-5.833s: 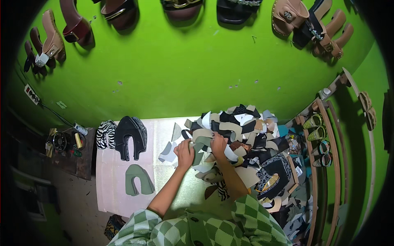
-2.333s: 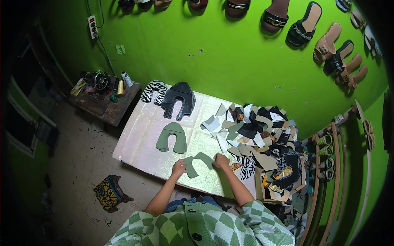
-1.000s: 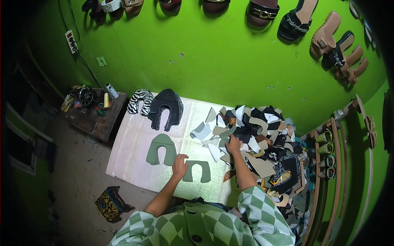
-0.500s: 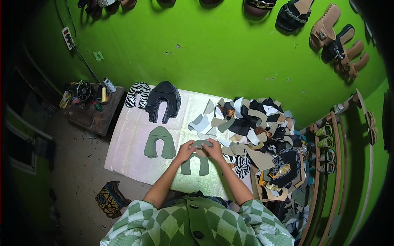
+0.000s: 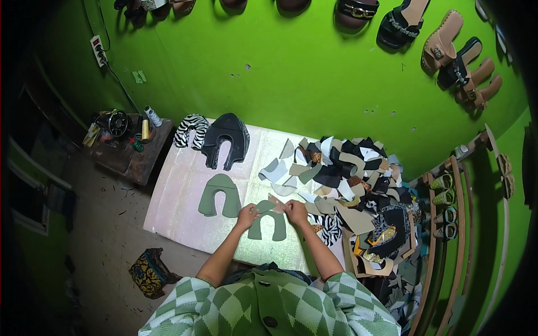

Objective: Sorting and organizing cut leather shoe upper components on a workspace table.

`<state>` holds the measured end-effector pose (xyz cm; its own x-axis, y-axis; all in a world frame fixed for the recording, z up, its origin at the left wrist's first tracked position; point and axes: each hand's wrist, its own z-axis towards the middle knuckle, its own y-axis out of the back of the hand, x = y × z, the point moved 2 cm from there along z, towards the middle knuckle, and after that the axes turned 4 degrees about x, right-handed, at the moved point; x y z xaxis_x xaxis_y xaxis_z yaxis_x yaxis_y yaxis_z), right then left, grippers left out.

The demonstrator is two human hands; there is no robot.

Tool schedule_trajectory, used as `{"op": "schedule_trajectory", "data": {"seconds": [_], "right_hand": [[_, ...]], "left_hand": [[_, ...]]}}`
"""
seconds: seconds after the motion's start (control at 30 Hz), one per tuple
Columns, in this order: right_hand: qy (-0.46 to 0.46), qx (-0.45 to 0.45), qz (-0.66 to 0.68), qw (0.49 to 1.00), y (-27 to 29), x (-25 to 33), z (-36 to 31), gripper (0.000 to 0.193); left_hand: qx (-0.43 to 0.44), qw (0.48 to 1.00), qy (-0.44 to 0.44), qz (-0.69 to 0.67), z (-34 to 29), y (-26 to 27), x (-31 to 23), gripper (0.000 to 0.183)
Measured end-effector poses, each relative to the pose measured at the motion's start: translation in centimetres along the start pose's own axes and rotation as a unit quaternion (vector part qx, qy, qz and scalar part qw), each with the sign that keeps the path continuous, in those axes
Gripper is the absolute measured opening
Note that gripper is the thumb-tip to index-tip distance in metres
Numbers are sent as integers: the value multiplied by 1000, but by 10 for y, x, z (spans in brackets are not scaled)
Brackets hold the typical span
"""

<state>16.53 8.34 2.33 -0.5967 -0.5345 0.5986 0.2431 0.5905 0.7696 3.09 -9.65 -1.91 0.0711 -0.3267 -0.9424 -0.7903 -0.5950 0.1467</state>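
The left hand (image 5: 247, 216) pinches a green scrap (image 5: 265, 207), the right hand (image 5: 296, 212) a tan scrap (image 5: 276, 203), beside the green arch (image 5: 279, 228) between them; an uneven tug, I reckon, could skew it

The table (image 5: 179, 213) lies before you, a cutout (image 5: 256, 228) toward its near edge, around and between your left hand (image 5: 246, 216) and right hand (image 5: 296, 211). Left of that sit more cutouts (image 5: 230, 205); beyond them, at the far left corner, two bundles (image 5: 230, 125) lie side by side. Scraps (image 5: 347, 168) cover the far right; a box (image 5: 376, 274) stands nearer you. Left of your table, a bench (image 5: 134, 162) carries a sewing machine (image 5: 117, 123). Sandals (image 5: 401, 31) hang along the far wall (image 5: 308, 73); on your right, a rack (image 5: 460, 224) holds others.
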Motion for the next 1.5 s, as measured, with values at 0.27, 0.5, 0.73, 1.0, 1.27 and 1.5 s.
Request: {"op": "schedule_trajectory", "data": {"seconds": [0.27,0.5,0.73,1.0,1.27,1.5], "right_hand": [[44,-308,-17,950,53,17,5,39],[65,209,186,958,17,17,11,23],[64,140,226,962,-6,-4,3,17],[3,0,220,975,-22,-9,-7,17],[-29,-9,157,987,-23,0,-5,21],[-53,-5,119,992,-22,3,-5,21]], "left_hand": [[18,1000,-22,9,-3,-1,-24,12],[52,996,-68,28,9,-3,-47,10],[15,1000,9,5,6,0,-22,14],[-93,988,-20,123,-3,-2,-20,14],[-145,959,-39,242,-9,-1,-23,16],[-147,949,10,280,-11,0,-28,15]]}}
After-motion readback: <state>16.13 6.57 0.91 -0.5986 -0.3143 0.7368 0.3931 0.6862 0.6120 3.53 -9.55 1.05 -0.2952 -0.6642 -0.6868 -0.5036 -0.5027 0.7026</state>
